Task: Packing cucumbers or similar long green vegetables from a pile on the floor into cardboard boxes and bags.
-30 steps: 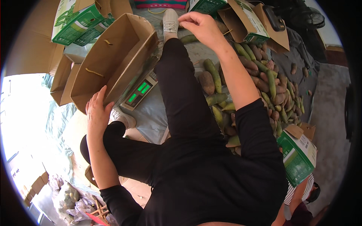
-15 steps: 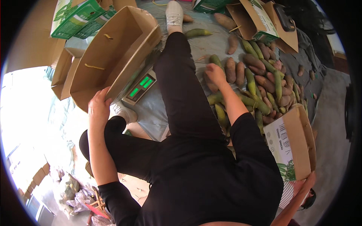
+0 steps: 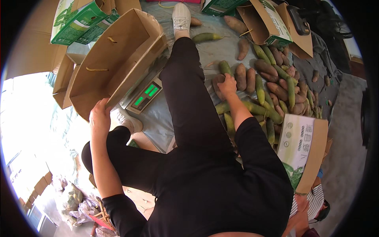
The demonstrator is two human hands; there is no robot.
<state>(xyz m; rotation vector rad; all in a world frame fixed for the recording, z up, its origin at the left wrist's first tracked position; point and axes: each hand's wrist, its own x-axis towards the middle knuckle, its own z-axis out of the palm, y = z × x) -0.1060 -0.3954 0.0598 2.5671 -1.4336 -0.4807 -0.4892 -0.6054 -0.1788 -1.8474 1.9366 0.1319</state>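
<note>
My left hand (image 3: 100, 116) grips the near corner of an open cardboard box (image 3: 85, 89), which is tilted over a scale. No contents show inside the box. The scale's panel (image 3: 145, 96) glows green beside my left shoe. Across my right leg, my right hand (image 3: 228, 86) closes on a reddish-brown root vegetable (image 3: 218, 85) on the sheeted floor; its fingers partly cover it. A green radish (image 3: 225, 68) lies just beyond that hand, and two more brown roots (image 3: 241, 74) lie to its right.
A pile of green and reddish-brown roots (image 3: 276, 89) spreads to the right. More open boxes (image 3: 260, 27) stand at the far side, with green printed cartons (image 3: 81, 23) at far left. At lower right, a white-printed box (image 3: 296, 146) stands near another person in a striped top (image 3: 316, 199).
My right hand has moved slightly nearer and onto the brown root. The held box has shifted a little left. At right, the printed box has turned, and the other person's arm has moved off it.
</note>
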